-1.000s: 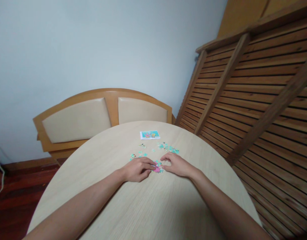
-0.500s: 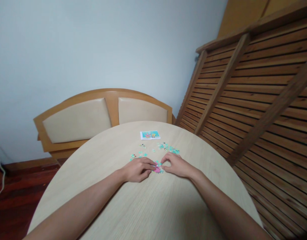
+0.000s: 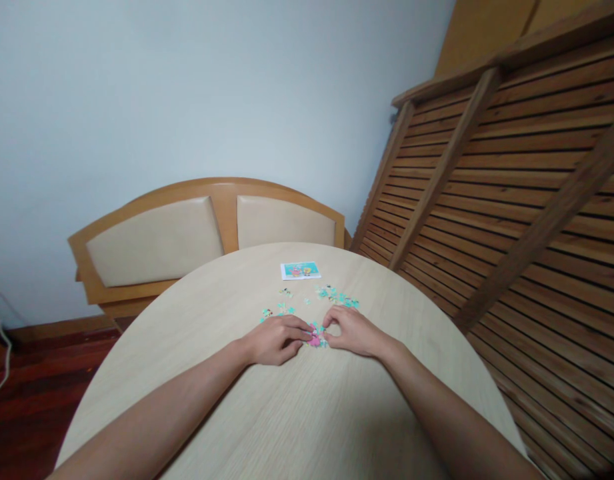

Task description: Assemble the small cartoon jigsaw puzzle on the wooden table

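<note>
A small cluster of pink and turquoise jigsaw puzzle pieces lies between my two hands on the round table. My left hand rests against its left side, fingertips on the pieces and thumb curled below them. At the right side of the cluster, my right hand has its thumb and index finger curved close together on the edge pieces. The exact piece at those fingertips is too small to make out. Loose turquoise puzzle pieces lie just beyond my right hand, and more loose pieces lie beyond my left.
A picture card with cartoon figures lies toward the far side of the round wooden table. Behind the table stands a padded headboard against the wall. A slatted wooden panel leans at the right.
My right thumb and index finger have shifted very slightly at the edge of the cluster. My left hand stays in place.
</note>
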The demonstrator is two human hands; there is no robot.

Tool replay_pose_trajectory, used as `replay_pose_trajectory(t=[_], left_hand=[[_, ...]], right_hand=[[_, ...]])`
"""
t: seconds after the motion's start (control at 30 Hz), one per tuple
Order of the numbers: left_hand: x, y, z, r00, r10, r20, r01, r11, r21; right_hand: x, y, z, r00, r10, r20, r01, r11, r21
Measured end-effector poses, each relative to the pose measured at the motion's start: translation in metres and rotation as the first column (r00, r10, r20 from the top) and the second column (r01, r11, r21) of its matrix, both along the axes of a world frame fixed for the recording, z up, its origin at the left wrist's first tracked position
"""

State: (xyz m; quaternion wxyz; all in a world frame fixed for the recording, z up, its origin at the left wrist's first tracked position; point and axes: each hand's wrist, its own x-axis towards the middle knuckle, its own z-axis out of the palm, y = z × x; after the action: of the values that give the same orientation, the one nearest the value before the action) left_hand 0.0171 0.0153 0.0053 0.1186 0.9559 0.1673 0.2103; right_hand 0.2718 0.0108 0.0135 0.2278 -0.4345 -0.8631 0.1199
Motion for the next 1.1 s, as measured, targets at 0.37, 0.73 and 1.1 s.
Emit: replay_pose_trajectory(t=[0.37, 0.73, 1.1], left_hand=[[-0.0001, -0.0002, 0.0, 1.0, 0.003, -0.002, -0.003, 1.0, 0.0], [-0.0002, -0.0005, 0.0001, 1.0, 0.016, -0.017, -0.016, 1.0, 0.012], [0.0012, -0.0007, 0.0004, 1.0, 0.003, 0.006, -0.003, 1.0, 0.005]], right_hand=[[-0.0013, -0.0025, 0.0038, 0.995, 0.066, -0.073, -0.07, 0.996, -0.062], [0.0, -0.0013, 0.0033, 0.986, 0.148, -0.071, -0.151, 0.988, -0.032], [0.0006, -0.0005, 0.0008, 0.984, 0.16, -0.08, -0.16, 0.987, 0.006]])
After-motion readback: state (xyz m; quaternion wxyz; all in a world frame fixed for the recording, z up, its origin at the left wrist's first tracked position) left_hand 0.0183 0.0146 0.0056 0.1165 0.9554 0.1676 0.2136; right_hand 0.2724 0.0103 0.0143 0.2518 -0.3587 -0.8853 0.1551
